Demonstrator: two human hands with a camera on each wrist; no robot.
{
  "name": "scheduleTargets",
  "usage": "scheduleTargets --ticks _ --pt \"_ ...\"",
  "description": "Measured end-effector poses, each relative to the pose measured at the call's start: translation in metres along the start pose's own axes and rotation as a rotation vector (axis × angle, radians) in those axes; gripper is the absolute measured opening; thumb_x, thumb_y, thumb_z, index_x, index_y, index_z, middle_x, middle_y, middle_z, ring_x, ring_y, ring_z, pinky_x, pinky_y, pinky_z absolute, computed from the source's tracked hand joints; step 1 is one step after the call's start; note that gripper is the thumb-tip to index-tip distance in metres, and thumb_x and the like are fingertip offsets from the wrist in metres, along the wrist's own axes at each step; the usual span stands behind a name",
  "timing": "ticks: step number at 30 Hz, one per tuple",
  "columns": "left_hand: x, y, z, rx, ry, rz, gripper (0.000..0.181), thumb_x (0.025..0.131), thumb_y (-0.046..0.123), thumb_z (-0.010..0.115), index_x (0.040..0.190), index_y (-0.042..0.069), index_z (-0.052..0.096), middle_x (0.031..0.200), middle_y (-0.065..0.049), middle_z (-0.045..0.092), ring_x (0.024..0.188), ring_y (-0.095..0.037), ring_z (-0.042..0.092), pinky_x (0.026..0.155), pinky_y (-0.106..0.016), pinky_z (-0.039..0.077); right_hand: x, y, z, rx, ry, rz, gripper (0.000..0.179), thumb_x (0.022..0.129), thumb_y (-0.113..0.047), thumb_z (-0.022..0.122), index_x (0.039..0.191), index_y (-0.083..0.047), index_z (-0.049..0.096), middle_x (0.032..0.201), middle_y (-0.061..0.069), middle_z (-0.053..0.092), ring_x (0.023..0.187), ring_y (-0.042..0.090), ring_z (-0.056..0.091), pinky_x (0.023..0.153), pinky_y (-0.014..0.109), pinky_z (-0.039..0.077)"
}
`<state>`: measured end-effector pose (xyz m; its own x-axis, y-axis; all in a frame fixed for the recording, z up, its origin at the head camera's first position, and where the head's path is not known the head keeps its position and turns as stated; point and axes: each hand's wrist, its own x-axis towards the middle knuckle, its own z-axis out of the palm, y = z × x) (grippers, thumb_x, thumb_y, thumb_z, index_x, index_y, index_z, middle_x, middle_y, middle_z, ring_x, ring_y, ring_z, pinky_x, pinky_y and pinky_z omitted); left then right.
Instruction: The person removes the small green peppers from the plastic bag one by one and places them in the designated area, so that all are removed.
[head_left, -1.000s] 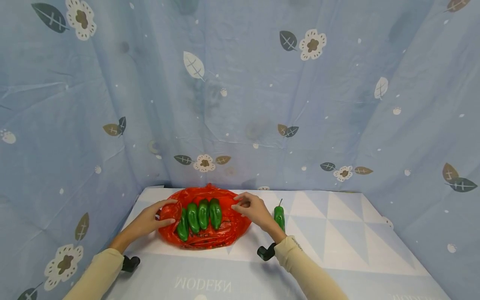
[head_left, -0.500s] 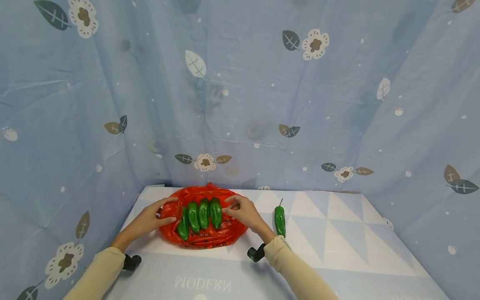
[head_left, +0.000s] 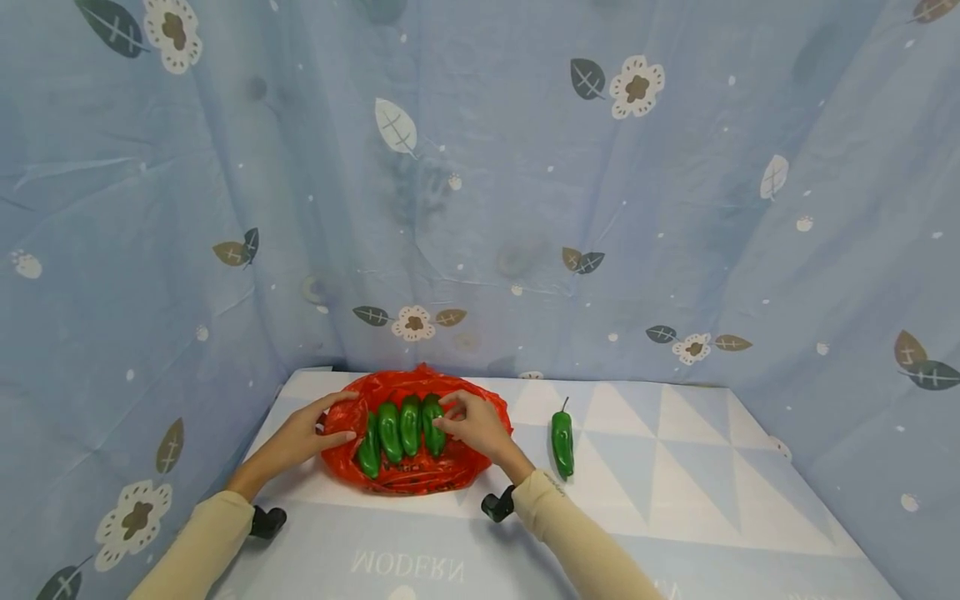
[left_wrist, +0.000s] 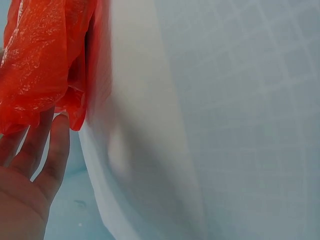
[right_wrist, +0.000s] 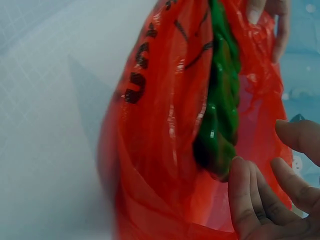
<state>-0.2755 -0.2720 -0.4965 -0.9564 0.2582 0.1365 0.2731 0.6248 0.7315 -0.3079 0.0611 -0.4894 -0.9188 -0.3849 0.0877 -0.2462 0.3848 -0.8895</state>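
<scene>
A red plastic bag (head_left: 420, 483) lies spread on the table, mouth facing up. Several green peppers (head_left: 389, 432) rest side by side in it. My left hand (head_left: 300, 437) holds the bag's left edge between thumb and fingers; in the left wrist view its fingers (left_wrist: 56, 150) reach behind the red plastic. My right hand (head_left: 480, 427) is over the bag's right part, its thumb and fingers apart. Its fingertips are right at the rightmost pepper (head_left: 433, 429); in the right wrist view, one fingertip meets the end of the green peppers (right_wrist: 220, 115).
A single green pepper (head_left: 562, 443) with a thin stem lies on the table right of the bag. The white and pale blue patterned tablecloth (head_left: 697, 492) spreads to the right. A blue curtain (head_left: 480, 208) with flowers and leaves closes off the back and sides.
My right hand has moved left across the bag to the rightmost pepper, uncovering the lone pepper on the table. The left hand has stayed at the bag's left edge.
</scene>
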Motion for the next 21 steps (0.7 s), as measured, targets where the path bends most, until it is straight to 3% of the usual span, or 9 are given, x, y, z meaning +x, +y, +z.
scheduleTargets --ticks 6,10,16,21 --pt "-0.002 0.001 -0.001 -0.016 -0.003 -0.026 0.068 0.093 0.031 0.079 0.15 0.011 0.049 0.136 -0.022 0.058 0.101 -0.028 0.057 0.078 -0.037 0.052 0.005 0.004 0.009 -0.053 0.009 0.024 0.044 0.092 -0.024 0.08 0.129 -0.005 0.064 0.099 0.004 0.07 0.078 0.026 0.071 0.069 0.034 0.058" --pt "-0.002 0.001 -0.001 -0.023 -0.003 -0.036 0.068 0.093 0.032 0.079 0.15 0.012 0.049 0.137 -0.022 0.058 0.103 -0.029 0.057 0.08 -0.037 0.052 0.011 0.007 0.014 -0.118 0.053 0.039 0.045 0.09 -0.024 0.081 0.128 -0.005 0.065 0.1 0.004 0.07 0.083 0.018 0.068 0.07 0.034 0.057" --pt "-0.001 -0.001 -0.002 -0.03 0.003 -0.027 0.067 0.092 0.032 0.079 0.15 0.013 0.05 0.137 -0.021 0.058 0.103 -0.028 0.057 0.08 -0.038 0.052 0.019 0.003 0.017 -0.218 0.112 0.053 0.043 0.089 -0.024 0.082 0.124 -0.004 0.066 0.102 0.009 0.069 0.087 0.019 0.065 0.071 0.034 0.055" --pt "0.0 -0.002 -0.002 -0.035 -0.004 -0.02 0.068 0.093 0.033 0.079 0.15 0.012 0.05 0.14 -0.02 0.056 0.103 -0.028 0.057 0.082 -0.038 0.051 0.025 0.003 0.019 -0.274 0.142 0.041 0.042 0.09 -0.022 0.081 0.121 0.0 0.066 0.084 0.006 0.064 0.071 0.015 0.056 0.064 0.03 0.049"
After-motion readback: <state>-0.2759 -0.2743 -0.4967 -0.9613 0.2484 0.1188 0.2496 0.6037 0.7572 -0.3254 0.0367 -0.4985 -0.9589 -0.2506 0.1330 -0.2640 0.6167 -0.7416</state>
